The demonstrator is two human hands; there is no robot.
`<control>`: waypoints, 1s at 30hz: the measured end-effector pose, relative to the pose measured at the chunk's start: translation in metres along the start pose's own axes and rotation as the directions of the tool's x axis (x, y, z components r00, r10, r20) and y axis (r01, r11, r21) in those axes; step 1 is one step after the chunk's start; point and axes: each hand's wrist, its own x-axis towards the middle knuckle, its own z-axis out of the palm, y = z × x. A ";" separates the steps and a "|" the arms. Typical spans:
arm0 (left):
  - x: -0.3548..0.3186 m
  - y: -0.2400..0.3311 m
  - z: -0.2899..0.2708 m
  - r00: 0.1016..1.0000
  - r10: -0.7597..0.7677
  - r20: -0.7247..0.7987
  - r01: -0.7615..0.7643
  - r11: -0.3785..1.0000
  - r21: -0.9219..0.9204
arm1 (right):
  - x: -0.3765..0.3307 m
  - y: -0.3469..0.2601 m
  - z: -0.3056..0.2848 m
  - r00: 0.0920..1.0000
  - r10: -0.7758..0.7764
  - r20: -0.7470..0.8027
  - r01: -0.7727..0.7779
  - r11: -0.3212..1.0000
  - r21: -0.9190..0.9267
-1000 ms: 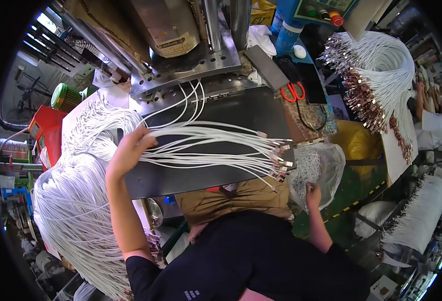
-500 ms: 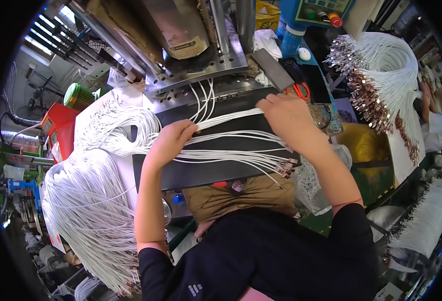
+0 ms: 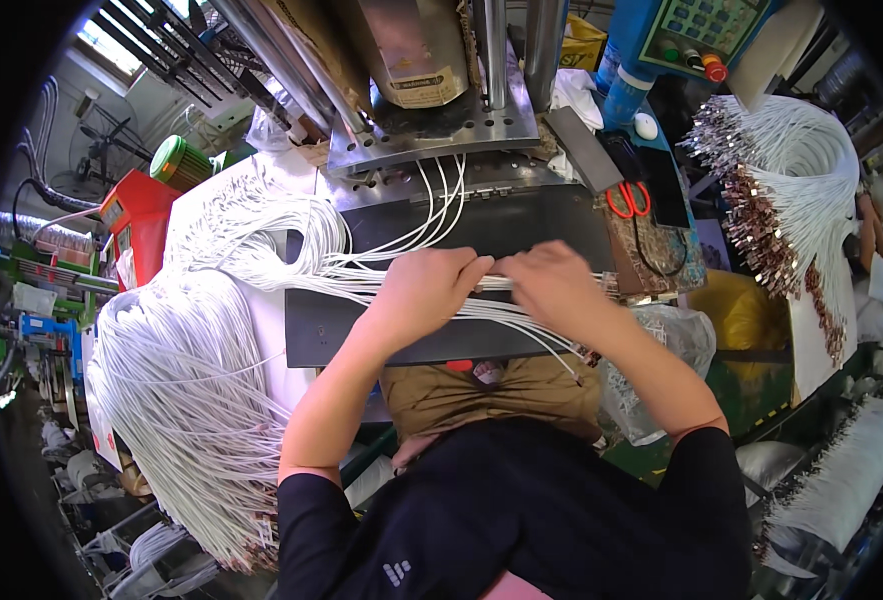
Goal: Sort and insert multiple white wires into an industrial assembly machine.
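Observation:
A bundle of white cables [image 3: 501, 312] lies across a black board [image 3: 336, 330] in front of me, its small metal connector ends toward the right. My left hand [image 3: 423, 290] is closed round part of the bundle, thumb and fingertips pointing right. Almost touching those fingertips, my right hand [image 3: 559, 290] has its fingers curled down over the cables and looks slightly blurred. The cable stretch under both palms is hidden. Behind the hands, several separate white cables [image 3: 443, 210] run from under a metal press plate [image 3: 431, 140] onto the board.
Large heaps of white cable [image 3: 176, 380] hang at the left, beside a red machine part [image 3: 146, 225]. Red-handled scissors [image 3: 628, 199] and a grey block [image 3: 581, 148] lie at the back right. Another cable stack [image 3: 791, 150] stands further right, near another person's arm [image 3: 869, 235].
My left hand has moved right and my right hand down toward me, so they now nearly meet over the cables. The view has shifted slightly.

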 end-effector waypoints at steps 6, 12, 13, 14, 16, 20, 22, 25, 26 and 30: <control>-0.021 0.008 0.039 0.798 -0.103 0.594 0.529 0.593 -0.607 | -0.019 -0.001 0.016 0.992 -0.125 0.013 0.126 0.992 -0.021; -0.013 -0.018 0.079 0.863 -0.056 0.502 0.498 0.261 -0.827 | 0.019 0.017 0.045 0.991 0.092 -0.092 -0.054 0.934 0.353; -0.002 -0.012 0.076 0.863 -0.056 0.503 0.499 0.252 -0.829 | 0.024 0.031 0.059 0.965 0.226 -0.134 -0.104 0.796 0.596; 0.004 -0.009 0.071 0.862 -0.071 0.502 0.503 0.237 -0.831 | 0.031 0.029 0.060 0.926 0.353 -0.131 -0.111 0.588 0.801; 0.015 -0.014 0.065 0.861 -0.091 0.500 0.507 0.221 -0.833 | 0.042 0.019 0.064 0.963 0.256 -0.084 -0.097 0.620 0.778; 0.040 -0.038 0.066 0.914 -0.196 0.354 0.383 0.139 -0.913 | 0.056 0.029 0.066 0.998 0.043 -0.051 -0.014 0.881 0.473; 0.054 -0.044 0.063 0.898 -0.314 0.307 0.322 -0.004 -0.947 | 0.061 0.050 0.066 0.987 -0.068 -0.148 0.046 0.988 -0.147; 0.057 -0.055 0.069 0.886 -0.375 0.275 0.281 -0.038 -0.959 | 0.053 0.036 0.071 0.995 -0.066 -0.080 0.045 0.969 -0.242; 0.057 -0.059 0.072 0.890 -0.371 0.265 0.284 -0.003 -0.959 | 0.052 0.033 0.071 0.997 -0.060 -0.046 0.045 0.956 -0.289; 0.056 -0.054 0.079 0.899 -0.349 0.265 0.327 0.131 -0.936 | 0.039 0.044 0.085 0.970 0.099 -0.224 -0.026 0.951 0.307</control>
